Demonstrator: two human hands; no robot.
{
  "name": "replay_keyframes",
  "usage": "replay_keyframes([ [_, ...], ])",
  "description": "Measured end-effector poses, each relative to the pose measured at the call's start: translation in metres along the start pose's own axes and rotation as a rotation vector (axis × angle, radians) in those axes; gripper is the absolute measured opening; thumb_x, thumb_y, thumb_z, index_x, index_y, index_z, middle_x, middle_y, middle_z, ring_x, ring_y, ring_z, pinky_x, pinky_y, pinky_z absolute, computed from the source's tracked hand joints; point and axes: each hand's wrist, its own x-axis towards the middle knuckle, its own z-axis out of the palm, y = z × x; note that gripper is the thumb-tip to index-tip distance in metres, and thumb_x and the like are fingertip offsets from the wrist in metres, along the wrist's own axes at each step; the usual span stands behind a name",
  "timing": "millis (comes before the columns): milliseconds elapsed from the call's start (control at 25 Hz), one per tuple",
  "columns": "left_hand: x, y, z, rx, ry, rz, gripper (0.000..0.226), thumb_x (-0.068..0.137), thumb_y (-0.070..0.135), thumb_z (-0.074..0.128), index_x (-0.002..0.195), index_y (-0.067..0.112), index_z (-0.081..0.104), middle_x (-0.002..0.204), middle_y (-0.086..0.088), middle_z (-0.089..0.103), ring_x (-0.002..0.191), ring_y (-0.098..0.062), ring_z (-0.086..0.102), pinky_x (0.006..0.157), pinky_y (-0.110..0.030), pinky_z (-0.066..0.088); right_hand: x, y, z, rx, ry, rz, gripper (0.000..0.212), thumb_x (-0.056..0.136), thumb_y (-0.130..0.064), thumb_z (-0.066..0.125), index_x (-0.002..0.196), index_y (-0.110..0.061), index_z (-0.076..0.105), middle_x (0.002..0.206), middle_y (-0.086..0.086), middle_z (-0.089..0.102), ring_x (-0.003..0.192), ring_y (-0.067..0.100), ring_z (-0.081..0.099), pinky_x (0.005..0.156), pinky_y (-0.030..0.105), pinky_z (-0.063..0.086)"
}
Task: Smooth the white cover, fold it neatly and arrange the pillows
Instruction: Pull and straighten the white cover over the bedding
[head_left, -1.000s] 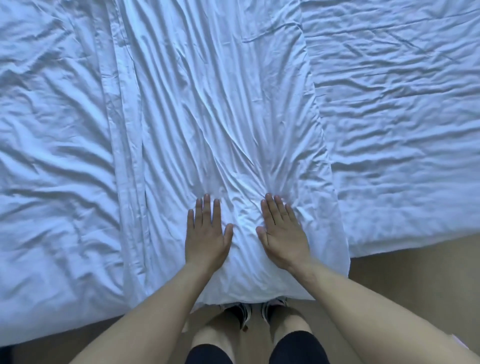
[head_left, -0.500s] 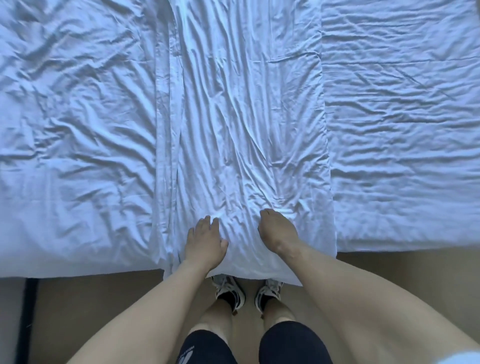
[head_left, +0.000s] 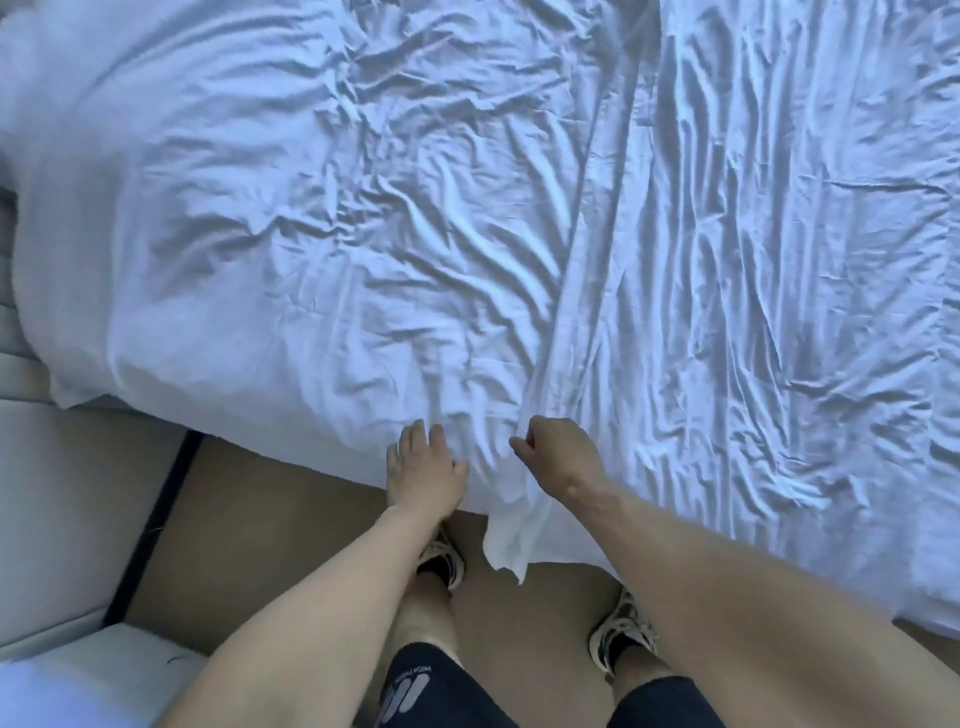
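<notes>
The wrinkled white cover (head_left: 753, 270) lies spread over the right side of the bed. Its folded left edge runs down from the top as a long ridge, and one corner (head_left: 511, 540) hangs over the near bed edge. My right hand (head_left: 558, 460) sits at that ridge with its fingers curled, pinching the cover's edge. Just left of it, my left hand (head_left: 423, 467) rests flat on the white sheet (head_left: 291, 249) at the bed edge, fingers straight. No pillow is clearly in view.
Beige floor (head_left: 270, 519) lies below the bed edge, where my two shoes stand. A pale grey furniture piece (head_left: 62, 493) with a dark strip beside it stands at the left. The bedding bulges and rounds off at the bed's left end (head_left: 67, 322).
The view has shifted to the bed's left end. Both hands left the middle of the folded strip for its left edge, and my right hand went from flat to curled on the edge.
</notes>
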Motion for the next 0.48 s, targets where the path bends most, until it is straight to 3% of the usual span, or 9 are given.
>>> replay_keyframes([
  [120, 0.039, -0.118, -0.02, -0.152, 0.046, -0.154, 0.059, 0.095, 0.033, 0.047, 0.147, 0.007, 0.037, 0.157, -0.016, 0.032, 0.147, -0.032, 0.026, 0.119, -0.045, 0.024, 0.039, -0.105, 0.041, 0.017, -0.032, 0.023, 0.039, 0.104, -0.026, 0.04, 0.068, -0.016, 0.031, 0.073, 0.008, 0.052, 0.067, 0.029, 0.049, 0.055, 0.034, 0.038],
  [280, 0.079, -0.271, -0.059, -0.346, 0.133, -0.447, 0.056, 0.096, 0.034, 0.051, 0.142, 0.005, 0.041, 0.146, -0.017, 0.041, 0.136, -0.035, 0.038, 0.111, -0.048, 0.037, 0.084, -0.238, 0.085, -0.037, -0.115, -0.077, 0.039, 0.106, -0.017, 0.029, 0.067, -0.015, 0.026, 0.063, 0.005, 0.035, 0.063, 0.025, 0.037, 0.053, 0.037, 0.035],
  [360, 0.105, -0.345, -0.077, -0.461, 0.189, -0.592, 0.06, 0.096, 0.034, 0.054, 0.145, 0.004, 0.037, 0.149, -0.018, 0.038, 0.135, -0.036, 0.039, 0.107, -0.05, 0.042, 0.11, -0.297, 0.108, -0.025, -0.16, -0.115, 0.039, 0.106, -0.022, 0.027, 0.068, -0.013, 0.028, 0.06, 0.004, 0.03, 0.059, 0.022, 0.03, 0.051, 0.033, 0.028],
  [480, 0.146, -0.431, -0.099, -0.618, 0.316, -0.653, 0.064, 0.094, 0.029, 0.06, 0.147, 0.005, 0.034, 0.15, -0.016, 0.037, 0.134, -0.037, 0.041, 0.103, -0.048, 0.046, 0.146, -0.359, 0.141, 0.031, -0.174, -0.072, 0.055, 0.105, -0.045, 0.03, 0.061, -0.013, 0.029, 0.058, 0.004, 0.034, 0.052, 0.023, 0.033, 0.05, 0.03, 0.028],
])
